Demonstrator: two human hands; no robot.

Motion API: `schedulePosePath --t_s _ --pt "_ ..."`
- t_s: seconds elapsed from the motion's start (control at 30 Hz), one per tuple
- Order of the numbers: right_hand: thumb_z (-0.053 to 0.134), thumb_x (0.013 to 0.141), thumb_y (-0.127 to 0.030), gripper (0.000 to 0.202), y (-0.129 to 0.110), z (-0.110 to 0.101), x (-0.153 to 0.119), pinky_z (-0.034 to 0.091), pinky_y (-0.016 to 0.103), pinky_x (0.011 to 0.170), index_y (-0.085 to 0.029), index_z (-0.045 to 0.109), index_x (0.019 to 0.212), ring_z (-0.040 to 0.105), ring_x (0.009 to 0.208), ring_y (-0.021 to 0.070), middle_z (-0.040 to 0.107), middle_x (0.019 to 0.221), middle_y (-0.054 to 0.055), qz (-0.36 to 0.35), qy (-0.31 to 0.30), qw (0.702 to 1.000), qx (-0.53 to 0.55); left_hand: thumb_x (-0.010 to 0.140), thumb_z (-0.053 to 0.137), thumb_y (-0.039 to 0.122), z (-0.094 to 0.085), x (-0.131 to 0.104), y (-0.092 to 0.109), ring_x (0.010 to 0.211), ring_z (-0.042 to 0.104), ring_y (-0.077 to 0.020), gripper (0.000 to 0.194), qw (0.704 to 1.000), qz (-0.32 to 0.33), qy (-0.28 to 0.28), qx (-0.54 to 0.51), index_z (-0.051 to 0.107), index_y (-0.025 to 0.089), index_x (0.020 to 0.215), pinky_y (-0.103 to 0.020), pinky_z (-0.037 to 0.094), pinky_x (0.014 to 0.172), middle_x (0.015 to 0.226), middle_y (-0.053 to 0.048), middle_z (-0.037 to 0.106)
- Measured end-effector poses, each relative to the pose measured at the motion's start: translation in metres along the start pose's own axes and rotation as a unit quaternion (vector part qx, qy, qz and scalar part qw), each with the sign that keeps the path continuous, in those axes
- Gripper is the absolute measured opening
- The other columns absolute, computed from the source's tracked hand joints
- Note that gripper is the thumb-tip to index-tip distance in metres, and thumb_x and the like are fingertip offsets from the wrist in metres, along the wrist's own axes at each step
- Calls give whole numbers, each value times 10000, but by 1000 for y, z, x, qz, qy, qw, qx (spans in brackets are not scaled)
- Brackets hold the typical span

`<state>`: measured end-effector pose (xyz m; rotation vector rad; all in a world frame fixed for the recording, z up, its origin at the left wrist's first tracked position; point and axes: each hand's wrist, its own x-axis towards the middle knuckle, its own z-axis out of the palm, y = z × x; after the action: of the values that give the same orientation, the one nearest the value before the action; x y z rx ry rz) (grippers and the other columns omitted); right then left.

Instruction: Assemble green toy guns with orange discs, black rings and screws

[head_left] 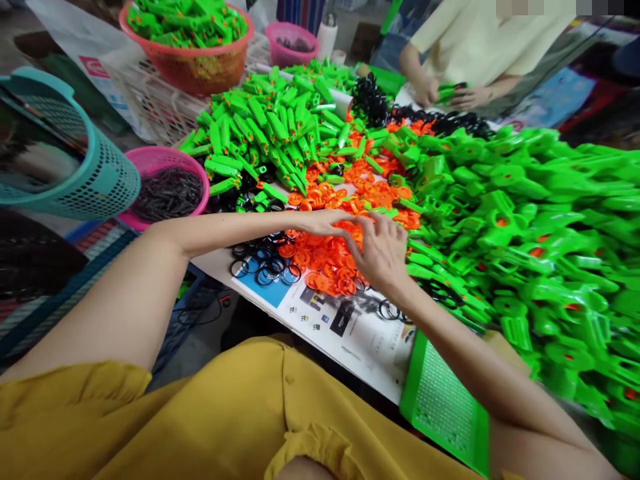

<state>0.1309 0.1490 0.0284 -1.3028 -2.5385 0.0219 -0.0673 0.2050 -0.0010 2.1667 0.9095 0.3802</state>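
My left hand [324, 223] reaches in over a heap of orange plastic discs [330, 261], its fingers stretched toward my right hand. My right hand [384, 257] hangs over the same heap, with fingers curved and apart. The fingertips of both hands come close together; whether they touch I cannot tell. No held part shows in either one. Black rings [273, 267] lie at the near left of the discs. Behind my hands rises a pile of slim green plastic pieces [270, 127] with small orange tips.
Larger green plastic shells [545, 220] are heaped at the right, beside a green perforated basket [445, 400]. To the left stand a pink bowl of dark parts [203, 175] and a teal basket [107, 193]. An orange basin [200, 67] holds green pieces. A person [480, 47] handles a green part opposite.
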Motion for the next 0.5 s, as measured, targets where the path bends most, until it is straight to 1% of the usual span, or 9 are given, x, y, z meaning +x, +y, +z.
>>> schedulePosePath --t_s 0.03,0.1,0.17,0.23,0.3,0.33,0.4,0.47,0.5 --pt "371 1007 -395 398 -9 -1 -5 367 588 1054 -186 591 1264 482 1281 365 523 1403 199 -51 -4 999 -6 953 497 374 -6 -1 1 1374 469 -225 500 1000 4 -11 7 496 192 1418 -331 350 1173 1505 -73 511" --pt "380 996 -256 341 -27 3 -11 367 514 1091 -184 614 1232 494 1292 307 521 1430 177 -161 -49 986 6 950 466 271 -17 -2 2 1364 478 -189 447 999 4 -16 28 534 220 1389 -303 346 1173 1491 -33 530" --pt "407 956 -162 390 -41 16 -13 324 487 1150 -177 590 1300 454 1366 276 482 1497 163 -251 -104 962 16 928 420 167 -29 -2 1 1340 503 -174 459 998 -6 4 55 568 226 1358 -312 352 1169 1455 -15 564" --pt "438 912 -120 508 -47 33 -12 216 513 1215 -185 518 1410 351 1464 264 417 1567 142 -312 -143 939 11 905 372 107 -39 -4 -3 1309 535 -183 500 995 -34 45 88 582 216 1346 -341 376 1151 1419 -28 592" --pt "454 884 -108 618 -47 50 -7 122 547 1242 -192 429 1496 259 1517 254 350 1613 121 -347 -167 923 0 897 357 99 -46 -9 -7 1302 545 -205 523 986 -73 82 129 569 206 1364 -360 392 1136 1418 -59 590" --pt "454 879 -105 654 -45 57 -4 95 562 1244 -193 388 1524 234 1527 250 325 1625 115 -357 -175 918 -6 899 359 108 -48 -12 -11 1318 533 -217 533 979 -98 95 151 546 206 1389 -367 389 1139 1439 -75 570" --pt "445 880 -102 688 -38 69 5 71 592 1240 -201 339 1553 211 1536 247 288 1639 110 -362 -180 914 -20 919 390 167 -48 -19 -18 1358 498 -251 537 965 -160 92 189 476 215 1447 -390 376 1150 1506 -107 497" --pt "437 892 -106 678 -31 77 17 68 620 1230 -232 345 1552 208 1537 249 274 1644 99 -354 -173 919 -34 941 419 241 -44 -23 -27 1428 421 -306 572 948 -237 73 199 377 198 1510 -452 326 1181 1583 -151 382" --pt "433 902 -114 659 -28 81 25 71 633 1225 -249 364 1543 209 1536 252 281 1642 92 -343 -167 924 -41 955 412 271 -40 -24 -32 1456 383 -314 573 945 -257 63 192 355 197 1520 -462 310 1191 1604 -154 344"
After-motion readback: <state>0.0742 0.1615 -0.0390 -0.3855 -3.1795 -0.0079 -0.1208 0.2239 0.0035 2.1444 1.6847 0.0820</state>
